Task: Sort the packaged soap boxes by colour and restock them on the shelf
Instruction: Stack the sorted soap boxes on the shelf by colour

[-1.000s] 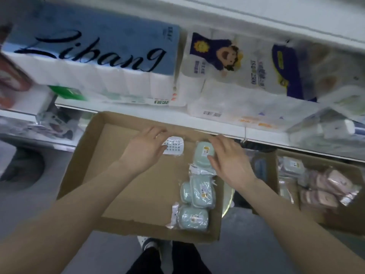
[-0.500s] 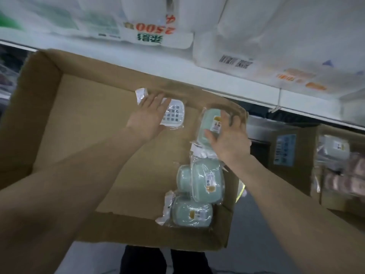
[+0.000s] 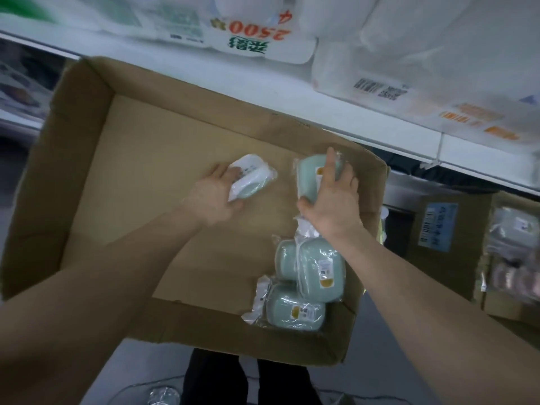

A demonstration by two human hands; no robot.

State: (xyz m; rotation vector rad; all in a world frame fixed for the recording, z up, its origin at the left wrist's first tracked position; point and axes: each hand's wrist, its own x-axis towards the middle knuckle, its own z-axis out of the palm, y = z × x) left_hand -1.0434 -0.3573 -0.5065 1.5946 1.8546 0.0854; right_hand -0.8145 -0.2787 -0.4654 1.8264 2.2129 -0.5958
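The fingers (image 3: 225,172) of the left hand (image 3: 211,198) curl over a small white-lidded soap box in clear plastic wrap (image 3: 252,178). The thumb is tucked under its near end, so the hand grips it. This box is tilted and sits around the middle of the large open brown cardboard carton (image 3: 73,147), towards the far wall. Whether it touches the carton floor I cannot tell.

The right hand (image 3: 331,206) spreads its fingers across the top of a pale green wrapped soap box (image 3: 306,176). Its thumb hooks along the near left edge, clasping the box in the carton's far right corner.

A pile of further pale green wrapped soap boxes (image 3: 312,270) lies along the carton's right wall, from just beside the right wrist to the near right corner.

Beyond the carton's far wall runs a white shelf edge (image 3: 263,92) carrying white plastic-wrapped paper roll packs (image 3: 380,39). To the carton's right stands a second brown cardboard box with a blue label (image 3: 438,258), holding blurred pinkish wrapped packs (image 3: 514,276). Dark trouser legs (image 3: 222,375) show below the carton's near wall.
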